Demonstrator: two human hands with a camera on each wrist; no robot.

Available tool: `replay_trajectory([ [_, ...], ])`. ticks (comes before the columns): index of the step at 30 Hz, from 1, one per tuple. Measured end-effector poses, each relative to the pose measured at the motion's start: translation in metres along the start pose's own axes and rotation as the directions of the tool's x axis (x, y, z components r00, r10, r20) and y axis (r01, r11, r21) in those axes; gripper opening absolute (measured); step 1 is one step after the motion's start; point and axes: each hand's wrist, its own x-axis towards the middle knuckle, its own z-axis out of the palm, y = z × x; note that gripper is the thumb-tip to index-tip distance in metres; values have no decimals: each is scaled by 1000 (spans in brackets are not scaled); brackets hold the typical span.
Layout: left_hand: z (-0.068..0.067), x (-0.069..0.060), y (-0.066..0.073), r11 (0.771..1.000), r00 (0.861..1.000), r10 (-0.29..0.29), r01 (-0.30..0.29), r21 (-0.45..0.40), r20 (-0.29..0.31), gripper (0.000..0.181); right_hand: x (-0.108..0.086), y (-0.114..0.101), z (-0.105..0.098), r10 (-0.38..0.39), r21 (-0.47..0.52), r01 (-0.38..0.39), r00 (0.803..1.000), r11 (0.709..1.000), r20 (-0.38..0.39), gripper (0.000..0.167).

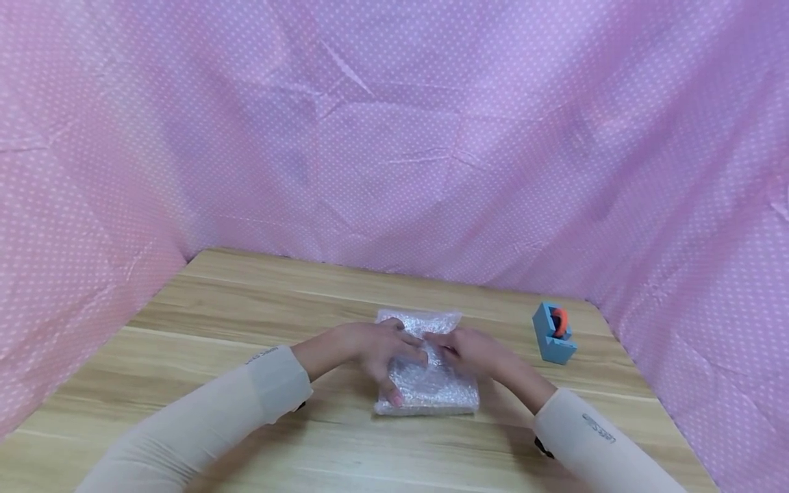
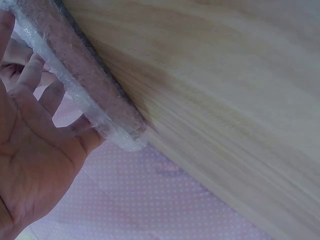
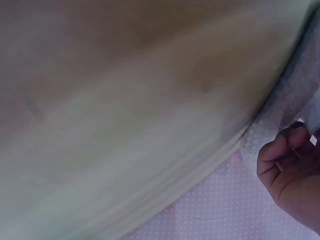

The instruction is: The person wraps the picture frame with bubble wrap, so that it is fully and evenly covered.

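Note:
A flat package in clear bubble wrap lies on the table in front of me. My left hand rests on its left part with the fingers spread, the thumb near the front edge. In the left wrist view, the palm and extended fingers of the left hand lie against the bubble wrap. My right hand touches the upper right of the package, index finger pointing left. In the right wrist view, the other fingers of the right hand look curled beside the bubble wrap; whether they pinch it is hidden.
A blue tape dispenser with an orange roll stands to the right, beyond my right hand. The wood-grain table is bordered at the back and sides by a pink dotted cloth.

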Motion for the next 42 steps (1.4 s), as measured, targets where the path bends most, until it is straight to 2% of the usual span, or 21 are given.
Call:
replay_trajectory([
  [3, -1, 0, 0, 1000, 1000, -3, 3, 3, 3, 90, -5, 0, 1, -12, -21, 12, 999, 1000, -30, 39],
  [8, -3, 0, 1, 1000, 1000, -13, 13, -6, 9, 89, -9, -4, 0, 8, -126, -16, 998, 992, -58, 37],
  [10, -3, 0, 1, 1000, 1000, -13, 13, -12, 11, 88, -11, -7, -1, 14, -175, -25, 998, 984, -62, 36],
  [17, -3, 0, 2, 1000, 1000, -22, 22, -6, 12, 89, -19, -12, -1, -44, -298, 12, 994, 955, -103, 35],
  [21, -3, 0, 2, 1000, 1000, -18, 18, -13, 14, 88, -24, -15, -1, -22, -353, -10, 996, 935, -88, 36],
  [25, -4, 0, 2, 1000, 1000, -11, 11, -11, 16, 88, -29, -20, -3, 7, -365, -30, 998, 931, -64, 35],
  [30, -5, 0, 2, 1000, 999, -21, 21, 12, 26, 89, -38, -27, -9, -11, -347, -11, 998, 938, -61, 33],
  [35, -6, 0, 2, 1000, 999, -12, 12, -3, 33, 90, -46, -30, -11, -14, -332, -5, 998, 943, -56, 31],
  [42, -3, 0, 0, 1000, 999, 1, 0, -23, 33, 89, -49, -29, -8, 8, -253, -24, 998, 967, -65, 35],
])
